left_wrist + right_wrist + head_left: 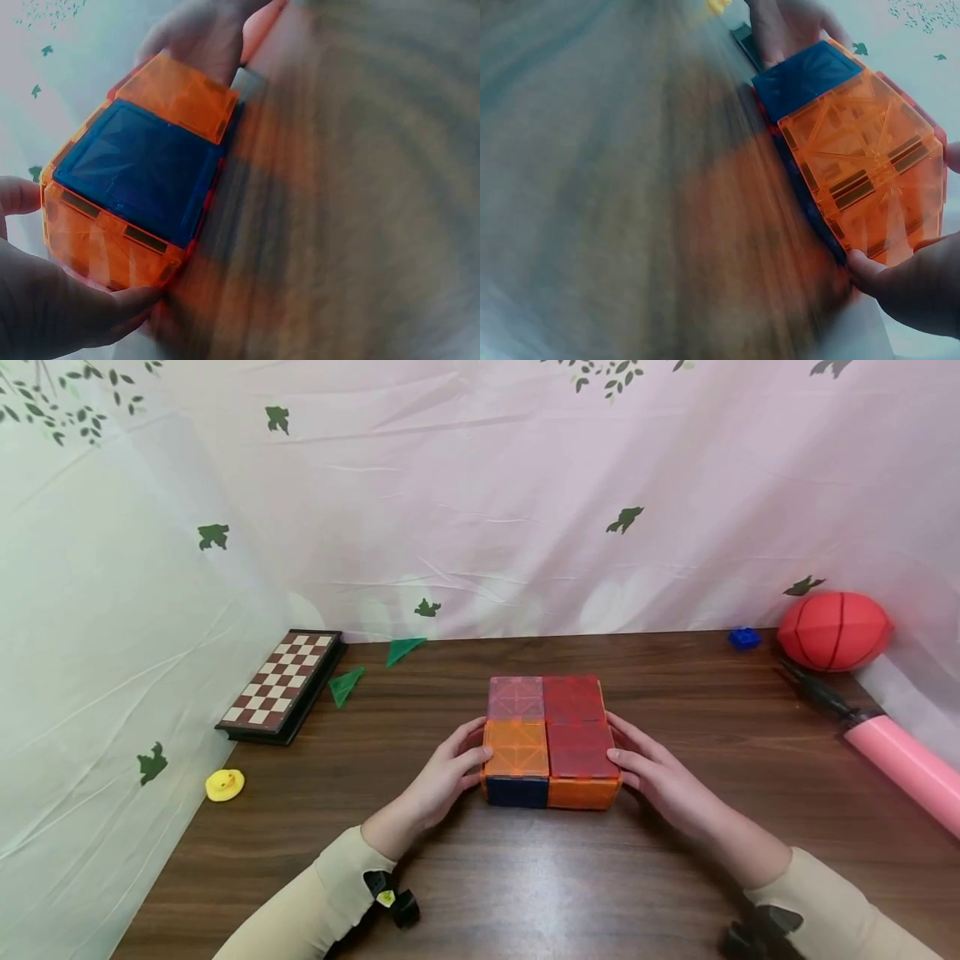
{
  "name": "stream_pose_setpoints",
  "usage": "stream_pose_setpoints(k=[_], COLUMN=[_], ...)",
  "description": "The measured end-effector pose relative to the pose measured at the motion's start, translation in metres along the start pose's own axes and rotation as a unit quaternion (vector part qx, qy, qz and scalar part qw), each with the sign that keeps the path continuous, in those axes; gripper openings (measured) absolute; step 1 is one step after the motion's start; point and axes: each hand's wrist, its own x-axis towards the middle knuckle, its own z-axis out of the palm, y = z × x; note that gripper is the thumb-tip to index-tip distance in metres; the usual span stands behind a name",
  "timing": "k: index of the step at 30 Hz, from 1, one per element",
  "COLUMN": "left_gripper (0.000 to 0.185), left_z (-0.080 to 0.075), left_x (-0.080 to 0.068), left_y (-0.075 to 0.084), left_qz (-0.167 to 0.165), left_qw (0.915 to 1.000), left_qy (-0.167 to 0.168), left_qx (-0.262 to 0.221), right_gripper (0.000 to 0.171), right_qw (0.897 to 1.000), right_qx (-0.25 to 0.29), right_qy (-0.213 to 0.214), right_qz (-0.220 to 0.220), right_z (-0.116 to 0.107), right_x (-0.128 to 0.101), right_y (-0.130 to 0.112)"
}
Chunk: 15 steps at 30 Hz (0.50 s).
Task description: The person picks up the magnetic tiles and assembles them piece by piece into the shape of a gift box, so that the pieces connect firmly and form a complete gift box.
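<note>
A flat box of translucent magnetic tiles (576, 747) sits in the middle of the table, close over the wood. Its top has pink, orange and red squares, and dark blue and orange tiles form the near side. My left hand (437, 778) grips the left side, thumb at the near corner. On the opposite side, my right hand (666, 779) holds it with thumb and fingers spread along the edge. In the left wrist view a blue tile (139, 171) lies between orange ones. Orange tiles (874, 150) fill most of the box's face in the right wrist view.
At the left are a folding chessboard (281, 683), a yellow rubber duck (225, 785) and green triangle tiles (346, 686). Toward the right stand a red ball (835, 631), a small blue block (744, 638) and a pink pump (907, 764). A leaf-printed curtain (480, 510) hangs behind.
</note>
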Motion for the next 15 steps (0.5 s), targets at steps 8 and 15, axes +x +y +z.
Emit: stream_pose_setpoints(k=[8,15], left_gripper=[0.062,0.053], left_z=[0.000,-0.026], left_x=[-0.003,0.011], left_y=[-0.001,0.011], left_qz=[-0.003,0.015], left_qw=[0.9999,0.9937], left_qy=[0.014,0.100], left_qx=[0.009,0.048], right_gripper=[0.069,0.064], right_qw=[1.000,1.000], right_qx=[0.002,-0.008], right_qy=[-0.010,-0.001], right_qz=[-0.004,-0.008], right_z=[-0.005,-0.008], right_x=[0.003,0.009], right_y=[0.000,0.000])
